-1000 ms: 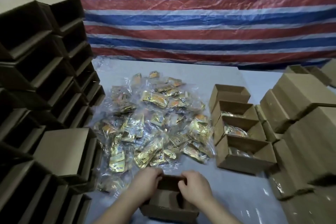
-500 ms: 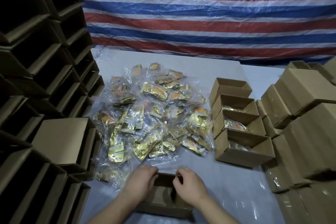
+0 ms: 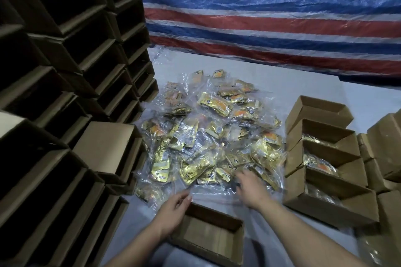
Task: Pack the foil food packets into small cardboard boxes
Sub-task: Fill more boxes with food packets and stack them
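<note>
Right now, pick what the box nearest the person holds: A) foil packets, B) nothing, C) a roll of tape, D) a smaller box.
B: the nearest box shows only its bare cardboard floor, with the left hand at its far left corner, while the right hand reaches into the foil packets piled beyond it.

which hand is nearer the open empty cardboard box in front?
Left. The left hand touches the far-left corner of the open empty brown cardboard box; the right hand is beyond the box, at the near edge of the foil packet pile.
</note>
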A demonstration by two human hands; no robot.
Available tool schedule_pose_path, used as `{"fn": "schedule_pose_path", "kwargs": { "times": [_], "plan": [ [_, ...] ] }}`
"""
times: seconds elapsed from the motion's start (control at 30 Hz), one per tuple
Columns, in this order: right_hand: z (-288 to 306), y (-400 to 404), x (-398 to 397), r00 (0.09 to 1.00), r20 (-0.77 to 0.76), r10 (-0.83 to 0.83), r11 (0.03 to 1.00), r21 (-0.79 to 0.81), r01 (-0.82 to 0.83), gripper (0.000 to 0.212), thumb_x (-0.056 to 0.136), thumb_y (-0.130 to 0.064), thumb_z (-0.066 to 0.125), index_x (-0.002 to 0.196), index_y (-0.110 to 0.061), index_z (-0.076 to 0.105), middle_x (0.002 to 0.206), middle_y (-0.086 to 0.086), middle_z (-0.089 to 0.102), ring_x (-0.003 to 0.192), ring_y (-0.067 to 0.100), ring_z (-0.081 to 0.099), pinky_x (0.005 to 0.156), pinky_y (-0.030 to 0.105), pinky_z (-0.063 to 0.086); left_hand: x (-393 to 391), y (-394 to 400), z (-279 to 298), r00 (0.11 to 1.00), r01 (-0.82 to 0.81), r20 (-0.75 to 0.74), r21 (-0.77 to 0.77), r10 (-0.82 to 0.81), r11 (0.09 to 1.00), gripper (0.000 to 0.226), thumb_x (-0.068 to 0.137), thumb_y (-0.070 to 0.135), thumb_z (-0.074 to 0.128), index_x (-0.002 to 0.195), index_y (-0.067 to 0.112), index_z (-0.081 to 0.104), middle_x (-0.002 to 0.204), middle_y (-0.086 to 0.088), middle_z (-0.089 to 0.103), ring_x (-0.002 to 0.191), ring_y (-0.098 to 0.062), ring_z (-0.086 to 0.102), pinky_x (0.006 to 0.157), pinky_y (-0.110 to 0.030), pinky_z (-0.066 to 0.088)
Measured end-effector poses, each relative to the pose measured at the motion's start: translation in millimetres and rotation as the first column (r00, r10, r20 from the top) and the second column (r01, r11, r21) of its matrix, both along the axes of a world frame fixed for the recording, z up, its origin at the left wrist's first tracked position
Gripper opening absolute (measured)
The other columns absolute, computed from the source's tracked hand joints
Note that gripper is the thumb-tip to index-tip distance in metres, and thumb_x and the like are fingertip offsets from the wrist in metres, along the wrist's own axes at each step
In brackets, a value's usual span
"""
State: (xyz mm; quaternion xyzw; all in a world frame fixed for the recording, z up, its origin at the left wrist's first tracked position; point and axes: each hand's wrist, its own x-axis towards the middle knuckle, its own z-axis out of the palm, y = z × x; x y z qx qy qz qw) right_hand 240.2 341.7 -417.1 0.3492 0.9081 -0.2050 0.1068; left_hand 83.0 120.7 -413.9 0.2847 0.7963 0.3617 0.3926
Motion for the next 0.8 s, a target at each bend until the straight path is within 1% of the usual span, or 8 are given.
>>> {"fn": "schedule_pose_path", "kwargs": {
  "times": [0.1,0.23,0.3,0.4,0.47,0.57,0.63,0.8],
  "plan": [
    [-2,18,-22,0.975,0.138,0.175,0.976,0.108,-0.191,0.054,0.092,-0.014,0.059,0.143,-0.027,0.044,0.134,0.005,0.051,0.12,0.021,0.051,0.103,0.036,0.045,3,0,-1,0.998,-0.026,0.063,-0.012,0.027,1.0,0.034,0.1,0.041,0.049,0.123,0.022,0.064,0.119,0.011,0.062,0.114,-0.005,0.054,0.086,-0.001,0.037],
    [-4,32,-49,0.918,0.273,0.288,0.926,0.165,-0.339,0.074,0.088,-0.016,0.067,0.151,-0.032,0.032,0.152,0.009,0.039,0.137,0.029,0.041,0.115,0.043,0.031,5,2,-1,0.997,-0.008,0.08,-0.022,0.01,1.0,0.032,0.101,0.041,0.046,0.115,0.021,0.066,0.108,0.012,0.065,0.102,-0.001,0.057,0.074,0.0,0.037],
    [-4,38,-62,0.868,0.379,0.321,0.892,0.187,-0.412,0.077,0.088,-0.017,0.069,0.153,-0.031,0.029,0.156,0.012,0.034,0.14,0.031,0.037,0.116,0.045,0.03,6,3,-2,0.997,-0.004,0.07,-0.02,0.006,1.0,0.03,0.102,0.04,0.045,0.104,0.02,0.068,0.098,0.011,0.067,0.095,-0.003,0.059,0.071,-0.003,0.039],
    [-5,41,-75,0.796,0.504,0.336,0.845,0.211,-0.491,0.077,0.086,-0.021,0.072,0.152,-0.026,0.031,0.153,0.014,0.037,0.139,0.032,0.038,0.117,0.047,0.031,6,2,-6,0.998,-0.019,0.06,-0.022,0.02,1.0,0.028,0.101,0.039,0.047,0.091,0.022,0.067,0.087,0.01,0.068,0.08,0.009,0.058,0.069,-0.004,0.04],
    [-9,42,-78,0.756,0.563,0.334,0.807,0.244,-0.538,0.08,0.085,-0.028,0.074,0.152,-0.022,0.03,0.152,0.015,0.036,0.14,0.033,0.036,0.118,0.048,0.028,6,1,-12,0.999,-0.019,0.041,-0.013,0.019,1.0,0.027,0.1,0.039,0.047,0.089,0.024,0.066,0.086,0.011,0.067,0.08,0.012,0.058,0.068,-0.005,0.04],
    [-21,43,-77,0.736,0.592,0.33,0.757,0.3,-0.58,0.085,0.084,-0.04,0.074,0.153,-0.022,0.028,0.151,0.016,0.036,0.14,0.034,0.035,0.119,0.051,0.023,5,0,-18,1.0,-0.006,0.0,-0.022,0.006,1.0,0.028,0.099,0.044,0.047,0.091,0.025,0.066,0.086,0.012,0.067,0.082,0.01,0.057,0.073,-0.015,0.045],
    [-29,42,-76,0.747,0.579,0.326,0.76,0.308,-0.572,0.084,0.085,-0.038,0.073,0.154,-0.024,0.027,0.154,0.015,0.033,0.143,0.035,0.031,0.12,0.054,0.016,5,1,-20,1.0,-0.001,-0.014,-0.035,0.001,0.999,0.032,0.099,0.047,0.046,0.094,0.022,0.066,0.089,0.009,0.067,0.084,0.006,0.058,0.08,-0.021,0.048],
    [-38,36,-67,0.773,0.509,0.379,0.754,0.314,-0.577,0.069,0.086,-0.027,0.068,0.149,-0.028,0.037,0.151,0.011,0.037,0.143,0.033,0.029,0.12,0.056,0.002,5,1,-19,1.0,0.002,-0.023,-0.021,-0.002,1.0,0.032,0.098,0.046,0.047,0.094,0.022,0.067,0.09,0.011,0.067,0.084,0.011,0.056,0.072,-0.01,0.043]
  ]
}}
